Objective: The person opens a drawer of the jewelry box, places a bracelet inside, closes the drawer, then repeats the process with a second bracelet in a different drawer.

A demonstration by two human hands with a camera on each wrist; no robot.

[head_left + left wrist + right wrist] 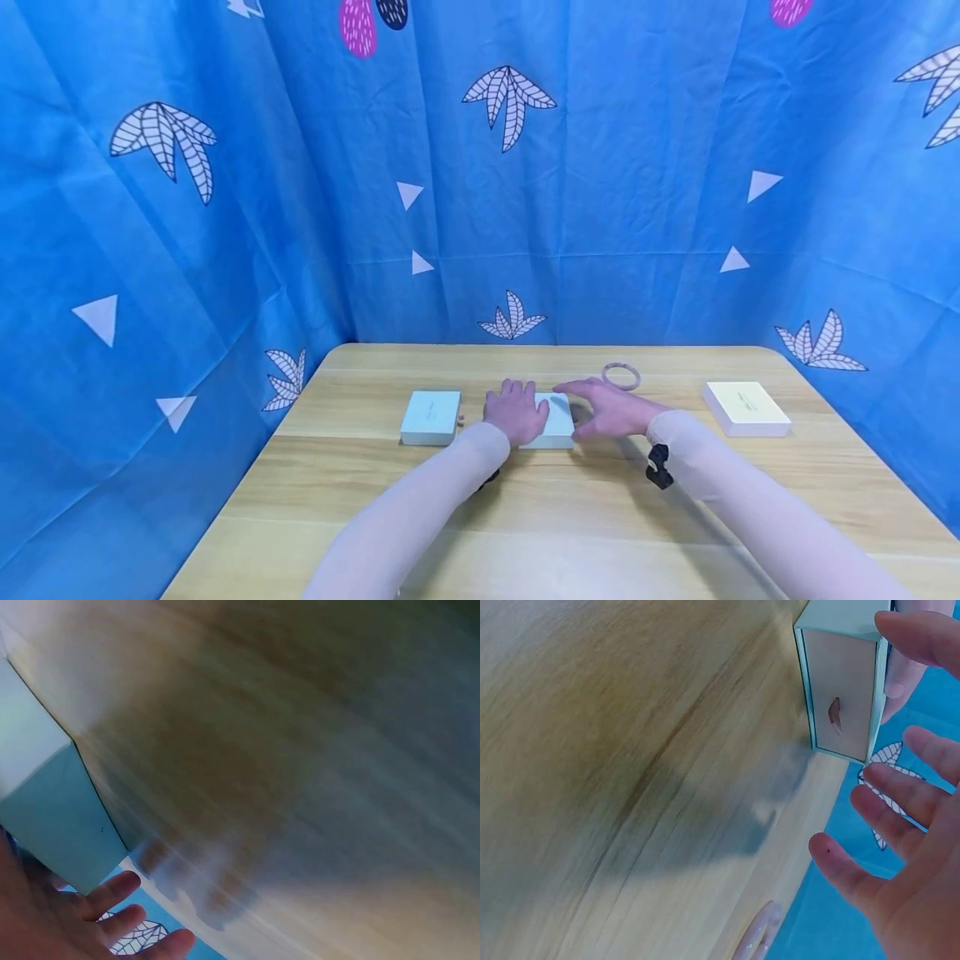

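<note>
A light-blue drawer box (558, 423) lies near the middle of the table. My left hand (515, 412) rests over its left part, fingers pointing toward the curtain; in the left wrist view several fingertips (120, 887) extend past a box corner. On the box's right side, my right hand (611, 407) is spread, thumb and fingers apart. The right wrist view shows that end of the box, with a pale drawer front (845, 671) and a small brown pull tab (834, 712). The right thumb (911, 634) overlaps the box edge there, and nothing sits in the palm.
To the left is a second light-blue box (431, 417), a small brown tab on its right side. A pinkish bangle (619, 364) lies behind my right hand. Farther right stands a cream-topped box (746, 408). A blue curtain (630, 208) hangs around the wooden table (525, 533).
</note>
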